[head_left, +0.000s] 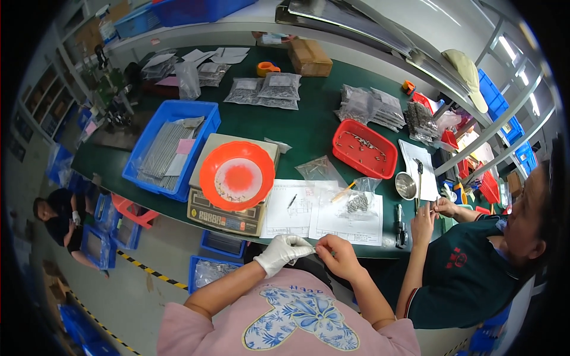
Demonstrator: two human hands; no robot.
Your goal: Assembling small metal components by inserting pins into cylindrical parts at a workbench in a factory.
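Observation:
My left hand (284,254), in a white glove, and my bare right hand (338,256) meet in front of my chest at the table's near edge. Fingertips of both are pinched together around something too small to make out. Just beyond them lie two printed drawing sheets (286,221), with a small dark pin-like part (292,202) on the left one. On the right sheet rests a clear bag of small metal parts (358,204). An orange-red bowl (237,172) sits on the weighing scale (222,218), with a few small pieces inside.
A blue bin of long rods (169,148) stands left of the scale. Farther right is a red tray with small parts (365,148), near a metal bowl (406,186). Bagged parts (279,87) and a cardboard box (310,57) lie behind. At right, a co-worker (469,267) handles something small.

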